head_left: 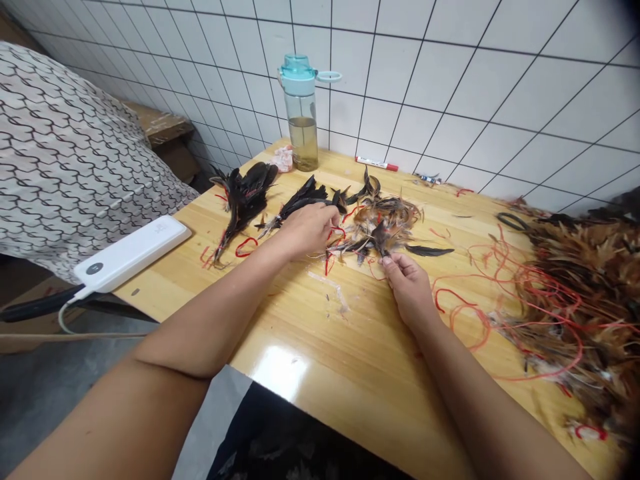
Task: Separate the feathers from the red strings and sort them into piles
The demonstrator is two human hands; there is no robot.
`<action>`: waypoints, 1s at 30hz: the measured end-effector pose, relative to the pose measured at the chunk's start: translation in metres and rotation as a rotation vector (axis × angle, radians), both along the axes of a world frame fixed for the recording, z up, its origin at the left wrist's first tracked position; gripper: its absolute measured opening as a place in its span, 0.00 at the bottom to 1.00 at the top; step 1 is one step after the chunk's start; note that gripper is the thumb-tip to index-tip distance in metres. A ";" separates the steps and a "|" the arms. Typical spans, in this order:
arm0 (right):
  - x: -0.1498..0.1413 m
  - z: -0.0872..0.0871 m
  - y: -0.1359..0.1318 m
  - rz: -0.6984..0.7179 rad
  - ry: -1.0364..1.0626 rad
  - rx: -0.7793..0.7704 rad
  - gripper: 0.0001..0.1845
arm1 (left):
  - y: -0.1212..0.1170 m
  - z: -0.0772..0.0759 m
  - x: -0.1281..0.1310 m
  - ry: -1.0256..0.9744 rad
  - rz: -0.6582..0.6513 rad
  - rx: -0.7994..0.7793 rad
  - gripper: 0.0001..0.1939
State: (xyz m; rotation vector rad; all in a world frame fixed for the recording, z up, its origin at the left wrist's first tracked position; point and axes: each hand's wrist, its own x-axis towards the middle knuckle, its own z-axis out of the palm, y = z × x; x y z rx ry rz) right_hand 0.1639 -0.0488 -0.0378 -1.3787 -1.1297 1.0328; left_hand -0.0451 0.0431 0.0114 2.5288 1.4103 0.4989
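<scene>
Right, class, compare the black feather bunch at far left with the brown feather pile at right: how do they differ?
Colour: the bunch is mostly black, the pile mostly brown.
Size: the bunch is small and wholly in view; the pile is much larger and runs off the picture's edge.
Shape: the bunch narrows to one end, while the pile spreads broadly.
Shared: both are feathers lying on the table.

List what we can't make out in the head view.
Grip of the left hand: head view, hidden by the hand itself.
Lower end of held feathers: head view, covered by right hand.
Brown feather pile: head view, cut off by right edge.
Print on marker: head view, too small.
</scene>
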 end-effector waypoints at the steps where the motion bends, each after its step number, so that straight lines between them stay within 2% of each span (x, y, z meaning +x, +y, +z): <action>1: 0.000 0.000 0.000 0.002 0.003 0.002 0.15 | -0.001 0.001 0.000 -0.019 -0.070 -0.012 0.09; 3: 0.000 0.000 0.000 0.006 0.003 0.002 0.15 | -0.002 0.002 0.000 -0.009 -0.189 -0.083 0.07; 5: 0.000 -0.002 0.000 0.008 -0.005 0.001 0.15 | -0.003 0.001 0.001 0.067 -0.229 -0.131 0.05; 10: 0.000 -0.002 0.001 0.007 -0.015 -0.008 0.15 | -0.001 -0.004 0.003 0.265 -0.143 -0.106 0.06; 14: 0.000 0.000 0.000 0.006 -0.032 -0.005 0.15 | -0.001 -0.002 0.004 0.334 -0.127 -0.126 0.08; 21: 0.001 -0.002 0.000 0.017 -0.042 0.007 0.15 | -0.001 0.001 0.001 0.109 -0.025 -0.109 0.10; 24: 0.001 -0.003 0.001 0.023 -0.036 0.009 0.15 | 0.001 -0.001 0.001 0.024 -0.035 -0.136 0.10; 28: 0.000 -0.004 0.001 0.017 -0.029 0.014 0.15 | 0.003 -0.003 0.001 -0.005 0.000 -0.168 0.10; 30: 0.000 -0.004 0.001 0.019 -0.030 0.011 0.15 | 0.005 -0.004 0.000 0.021 0.043 -0.114 0.10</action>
